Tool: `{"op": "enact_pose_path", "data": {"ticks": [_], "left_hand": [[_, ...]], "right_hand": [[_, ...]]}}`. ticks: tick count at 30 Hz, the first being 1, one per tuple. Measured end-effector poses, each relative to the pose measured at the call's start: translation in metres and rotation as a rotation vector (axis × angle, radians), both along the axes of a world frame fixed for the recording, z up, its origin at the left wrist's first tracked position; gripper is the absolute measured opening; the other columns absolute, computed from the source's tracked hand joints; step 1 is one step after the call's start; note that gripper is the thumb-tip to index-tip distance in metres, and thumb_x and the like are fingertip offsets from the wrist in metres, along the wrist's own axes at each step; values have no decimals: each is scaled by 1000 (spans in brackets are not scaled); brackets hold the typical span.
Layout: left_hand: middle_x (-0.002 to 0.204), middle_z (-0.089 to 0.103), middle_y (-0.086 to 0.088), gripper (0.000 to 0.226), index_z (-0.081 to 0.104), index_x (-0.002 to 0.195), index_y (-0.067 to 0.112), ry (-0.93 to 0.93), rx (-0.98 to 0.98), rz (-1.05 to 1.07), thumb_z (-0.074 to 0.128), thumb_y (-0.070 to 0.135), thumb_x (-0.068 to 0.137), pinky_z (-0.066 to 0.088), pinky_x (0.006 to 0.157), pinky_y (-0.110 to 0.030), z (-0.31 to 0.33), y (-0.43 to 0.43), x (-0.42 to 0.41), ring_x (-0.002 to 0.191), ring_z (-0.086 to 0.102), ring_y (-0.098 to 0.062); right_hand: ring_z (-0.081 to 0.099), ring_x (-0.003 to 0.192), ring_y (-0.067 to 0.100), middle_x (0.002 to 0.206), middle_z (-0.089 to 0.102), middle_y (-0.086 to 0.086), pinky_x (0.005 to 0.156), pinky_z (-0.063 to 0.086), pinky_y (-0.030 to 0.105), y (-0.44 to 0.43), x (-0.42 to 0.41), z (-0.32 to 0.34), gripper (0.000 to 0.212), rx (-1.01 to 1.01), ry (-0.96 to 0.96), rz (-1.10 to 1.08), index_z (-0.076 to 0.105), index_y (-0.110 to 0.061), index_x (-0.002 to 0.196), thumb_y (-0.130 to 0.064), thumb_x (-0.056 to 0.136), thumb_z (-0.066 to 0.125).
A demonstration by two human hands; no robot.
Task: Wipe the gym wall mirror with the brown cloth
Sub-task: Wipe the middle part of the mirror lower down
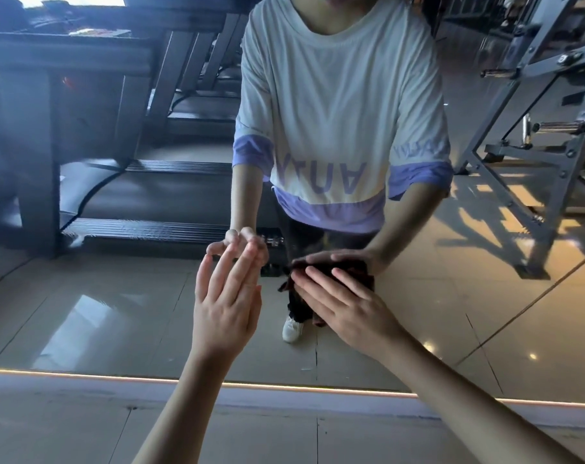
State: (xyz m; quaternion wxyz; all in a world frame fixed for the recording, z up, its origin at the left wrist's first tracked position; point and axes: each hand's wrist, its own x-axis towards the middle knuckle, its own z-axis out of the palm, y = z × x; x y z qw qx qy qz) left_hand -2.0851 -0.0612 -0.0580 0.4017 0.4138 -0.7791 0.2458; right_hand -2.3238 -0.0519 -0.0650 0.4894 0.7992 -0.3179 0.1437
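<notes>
- Brown cloth (363, 276): bunched flat against the mirror (117, 296), low on the glass, right of centre and a bit above the lit strip (284, 386) along its bottom edge.
- Right hand (348, 309): on top of the cloth, fingers (318, 279) straight and slightly spread. It's pressing the cloth to the glass with a flat palm, not a curled grip.
- Left hand (224, 309): empty, just left of the cloth. Fingers (241, 266) are straight and close together, and the tips meet their reflection, so we read them as touching the glass or nearly so.
- Progress: we judge we're mid-wipe, with cloth in contact and pressure on.
- Done vs left: we see no wet trail or clean/dirty boundary, so the wiped share can't be told. The far-left glass looks hazy, but that could be glare.
- Likely left: the higher glass and both sides away from the cloth.
- Around: reflected treadmill (150, 195) on the left, metal rack (535, 128) on the right, tiled floor (83, 430) near us.
</notes>
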Motion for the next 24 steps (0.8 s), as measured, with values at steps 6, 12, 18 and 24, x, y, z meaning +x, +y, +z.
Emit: {"op": "enact_pose_path", "data": {"ticks": [6,12,18,24], "left_hand": [[151,38,-11,52,43,143,4,51,-10,30,48,7,92,32,113,-58,-1,2,5,140,39,-35],[153,36,-11,51,42,144,2,63,-3,66,46,8,94,33,112,-59,0,2,12,140,38,-35],[151,38,-14,48,44,142,1,77,16,42,45,9,94,37,107,-63,-1,2,14,141,38,-35],[152,37,-12,48,42,143,2,80,32,71,43,11,96,33,113,-57,-2,5,24,142,36,-34]], "right_hand": [[27,144,20,155,34,-3,121,14,38,-16,42,50,46,-128,-438,27,42,-12,147,-18,103,35],[30,145,17,158,29,0,123,10,39,-6,17,13,47,6,-44,5,39,-12,150,-17,106,25],[30,144,18,155,33,-4,120,17,37,-17,69,39,46,-92,-348,55,41,-12,149,-21,104,35],[22,148,21,161,23,-2,123,11,40,-7,33,26,49,-62,-151,-5,32,-10,153,-20,106,31]]}}
